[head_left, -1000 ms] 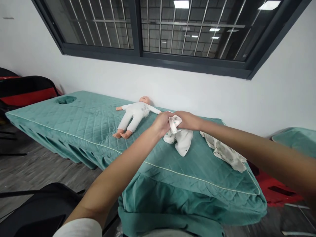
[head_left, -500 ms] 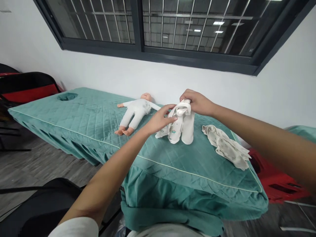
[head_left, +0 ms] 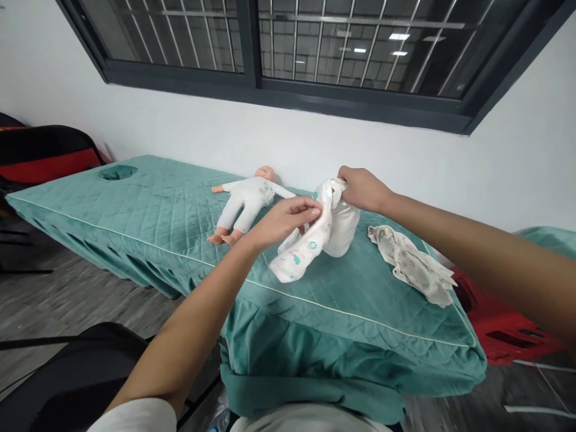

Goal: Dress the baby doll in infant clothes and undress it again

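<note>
A white baby garment (head_left: 308, 243) with small green prints hangs bunched over the bed, between my two hands. My right hand (head_left: 362, 189) is closed on its gathered upper edge. Thumb and fingers of my left hand (head_left: 292, 217) pinch a printed part of the cloth, which hangs down toward the front. The garment's exact cut is hidden in the folds. Left of my hands, a baby doll (head_left: 249, 198) in a white suit lies on its back with arms spread. To the right lies a second patterned white garment (head_left: 414, 264), crumpled and touched by neither hand.
The green quilted bed (head_left: 162, 198) has a face hole (head_left: 117, 173) near its left end. It stands along a white wall below a barred window (head_left: 288, 48). Red plastic stools (head_left: 504, 330) are at the right, black chairs (head_left: 85, 378) at the left.
My left hand has taken hold of the garment's printed part and drawn it left and toward me. The right hand keeps its grip. The doll and second garment have not moved.
</note>
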{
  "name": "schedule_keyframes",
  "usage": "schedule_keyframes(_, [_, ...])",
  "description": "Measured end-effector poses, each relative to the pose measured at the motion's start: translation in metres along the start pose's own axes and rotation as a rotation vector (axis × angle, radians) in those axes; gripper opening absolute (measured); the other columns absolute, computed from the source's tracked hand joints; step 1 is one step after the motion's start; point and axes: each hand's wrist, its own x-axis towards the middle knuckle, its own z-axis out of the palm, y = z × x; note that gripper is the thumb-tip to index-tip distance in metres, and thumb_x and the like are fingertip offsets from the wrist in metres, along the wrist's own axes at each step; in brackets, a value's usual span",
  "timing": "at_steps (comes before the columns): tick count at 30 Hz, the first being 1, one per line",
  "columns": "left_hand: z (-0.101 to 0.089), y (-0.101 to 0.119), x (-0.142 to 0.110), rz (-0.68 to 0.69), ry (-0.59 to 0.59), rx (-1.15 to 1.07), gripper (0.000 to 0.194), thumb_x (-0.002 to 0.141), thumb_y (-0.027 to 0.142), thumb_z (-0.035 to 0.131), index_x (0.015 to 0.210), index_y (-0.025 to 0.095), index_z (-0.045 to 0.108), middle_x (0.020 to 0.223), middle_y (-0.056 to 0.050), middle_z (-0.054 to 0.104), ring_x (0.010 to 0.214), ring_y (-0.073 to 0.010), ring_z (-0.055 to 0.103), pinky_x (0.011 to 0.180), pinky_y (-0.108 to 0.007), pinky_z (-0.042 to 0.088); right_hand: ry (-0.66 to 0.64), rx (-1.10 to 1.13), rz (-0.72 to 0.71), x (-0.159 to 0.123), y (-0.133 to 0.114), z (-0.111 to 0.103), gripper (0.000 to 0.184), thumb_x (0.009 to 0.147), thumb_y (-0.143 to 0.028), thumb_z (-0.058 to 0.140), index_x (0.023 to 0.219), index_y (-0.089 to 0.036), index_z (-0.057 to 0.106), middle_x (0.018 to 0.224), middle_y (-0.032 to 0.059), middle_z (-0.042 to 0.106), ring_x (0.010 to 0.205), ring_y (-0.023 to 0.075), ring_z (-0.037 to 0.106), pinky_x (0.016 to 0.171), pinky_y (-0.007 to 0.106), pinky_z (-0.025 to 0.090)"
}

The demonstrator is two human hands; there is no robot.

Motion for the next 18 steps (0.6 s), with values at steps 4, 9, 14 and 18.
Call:
schedule_keyframes(4, [-0.001,-0.006,0.005,0.143,0.199,0.097,0.060,0.072,0.020,0.075,0.129,0.027,0.056,0.140,-0.007,0.053,0.133,-0.0262,0.045,0.104,-0.034,0.040,0.038,0.285,-0.097,-0.002,-0.012,-0.002,0.006,0.074,-0.020,0.053,0.078,-0.021,0.049,0.076,0.0021,0.057,0.071,0.0170,0.047,0.066,0.028,0.034])
schedule_keyframes(9, [0.012,-0.043,0.021,0.191,0.200,0.239,0.077,0.069,0.021,0.076,0.139,0.020,0.044,0.143,-0.012,0.052,0.128,-0.0278,0.051,0.108,-0.036,0.039,0.039,0.767,-0.161,-0.003,-0.036,-0.003,0.021,0.072,-0.018,0.056,0.075,-0.023,0.036,0.077,-0.0013,0.048,0.071,0.0127,0.039,0.065,0.025,0.034])
schedule_keyframes(14, [0.011,-0.060,0.022,-0.006,0.331,0.584,0.040,0.080,0.030,0.065,0.117,0.018,0.056,0.114,-0.009,0.068,0.104,-0.0283,0.064,0.089,-0.037,0.049,0.030,0.977,-0.165,-0.009,-0.025,-0.004,0.031,0.068,-0.019,0.064,0.074,-0.023,0.034,0.076,-0.0035,0.042,0.067,0.0101,0.034,0.062,0.024,0.031])
schedule_keyframes(18, [0.001,-0.057,0.015,0.029,0.246,0.935,0.028,0.090,0.037,0.053,0.112,0.021,0.057,0.109,-0.006,0.069,0.102,-0.0274,0.066,0.082,-0.035,0.049,-0.133,0.664,-0.230,-0.017,0.018,0.003,0.022,0.067,-0.014,0.059,0.073,-0.022,0.039,0.078,-0.0016,0.046,0.070,0.0123,0.039,0.065,0.025,0.032])
